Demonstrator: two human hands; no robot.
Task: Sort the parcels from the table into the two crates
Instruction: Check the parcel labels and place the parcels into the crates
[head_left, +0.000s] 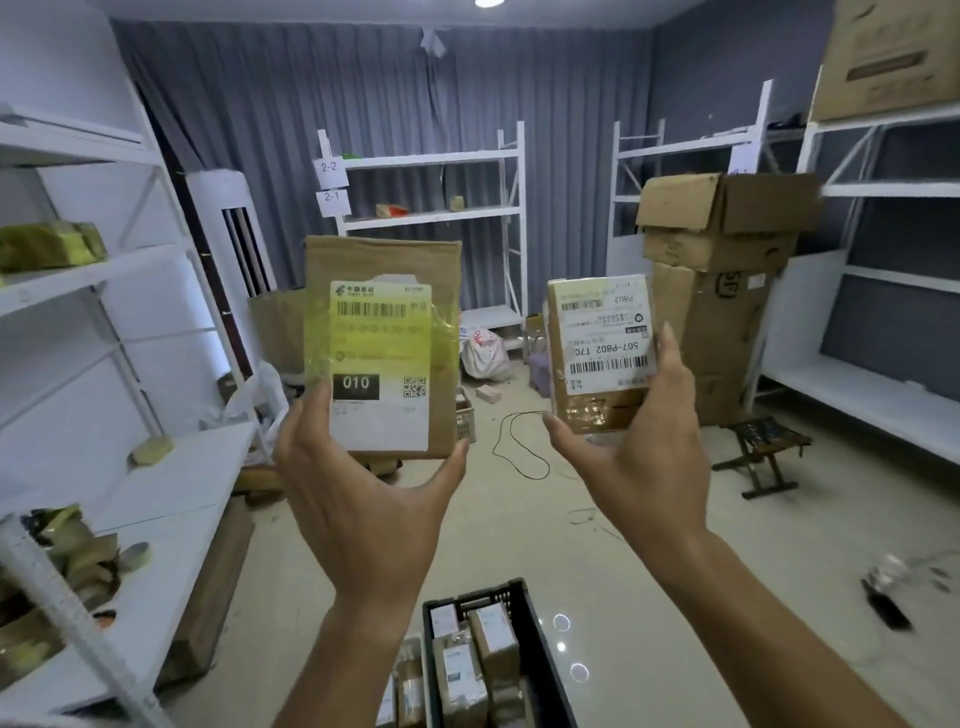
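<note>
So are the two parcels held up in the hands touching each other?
Apart. The head view shows floor and background between the larger parcel in the left hand and the smaller parcel in the right hand.

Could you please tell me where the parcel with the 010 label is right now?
In the head view, the parcel with the 010 label is held up left of centre by the left hand, beside the smaller parcel in the right hand.

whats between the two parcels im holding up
Nothing held: the head view shows an open gap between the 010 parcel and the P802 parcel, with only floor and clutter beyond.
</note>
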